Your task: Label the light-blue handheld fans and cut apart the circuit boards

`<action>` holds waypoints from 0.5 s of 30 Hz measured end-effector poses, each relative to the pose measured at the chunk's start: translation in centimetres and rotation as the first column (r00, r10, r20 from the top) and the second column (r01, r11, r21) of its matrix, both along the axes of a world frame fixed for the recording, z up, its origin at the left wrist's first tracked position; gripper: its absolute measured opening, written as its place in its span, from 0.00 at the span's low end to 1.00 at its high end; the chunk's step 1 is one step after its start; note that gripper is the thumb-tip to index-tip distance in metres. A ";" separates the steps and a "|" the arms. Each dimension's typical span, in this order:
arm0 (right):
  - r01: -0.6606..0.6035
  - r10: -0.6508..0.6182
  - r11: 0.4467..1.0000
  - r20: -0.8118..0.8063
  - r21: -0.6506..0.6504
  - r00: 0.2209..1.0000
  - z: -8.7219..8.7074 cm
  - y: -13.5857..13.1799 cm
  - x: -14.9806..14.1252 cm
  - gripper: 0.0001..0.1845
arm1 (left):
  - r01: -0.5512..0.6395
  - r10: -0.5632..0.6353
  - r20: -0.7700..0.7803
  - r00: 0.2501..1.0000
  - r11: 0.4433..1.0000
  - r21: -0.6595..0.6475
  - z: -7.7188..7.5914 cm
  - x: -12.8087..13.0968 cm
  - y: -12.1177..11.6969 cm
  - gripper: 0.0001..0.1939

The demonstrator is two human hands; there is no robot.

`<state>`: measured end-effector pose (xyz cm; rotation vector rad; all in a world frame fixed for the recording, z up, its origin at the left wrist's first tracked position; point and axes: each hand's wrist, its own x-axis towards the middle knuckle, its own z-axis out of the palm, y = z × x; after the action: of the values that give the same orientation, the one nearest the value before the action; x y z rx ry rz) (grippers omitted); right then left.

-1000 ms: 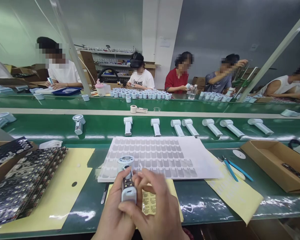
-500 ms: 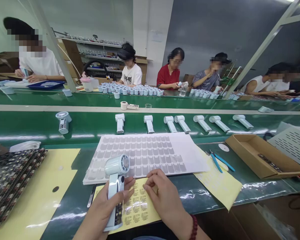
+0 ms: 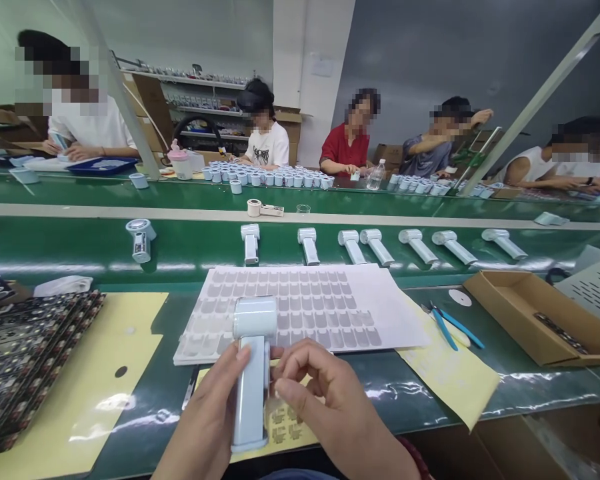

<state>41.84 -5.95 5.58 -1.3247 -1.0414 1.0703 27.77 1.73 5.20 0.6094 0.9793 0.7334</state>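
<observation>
light-blue handheld fan point(image 3: 251, 383) in left hand point(image 3: 219, 393), above yellow sheet point(image 3: 297, 423) of tiny unreadable print

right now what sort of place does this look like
Likely a small-electronics assembly line: a long green conveyor belt carries spaced-out pale blue handheld fans, co-workers sit along its far side, and a flat stack of black printed panels lies at the near left.

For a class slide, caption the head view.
Left hand holds a pale blue device, right hand close, at a green workbench.
</observation>
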 end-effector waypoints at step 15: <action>-0.024 0.008 0.998 0.270 0.056 0.963 0.8 2.3 -1.4 0.06 | -0.156 0.158 0.059 0.986 0.987 -0.047 0.3 1.2 1.4 0.15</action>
<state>40.44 -3.69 6.42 -1.4428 -1.2775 0.8789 28.93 3.14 5.49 0.4734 0.9899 0.8645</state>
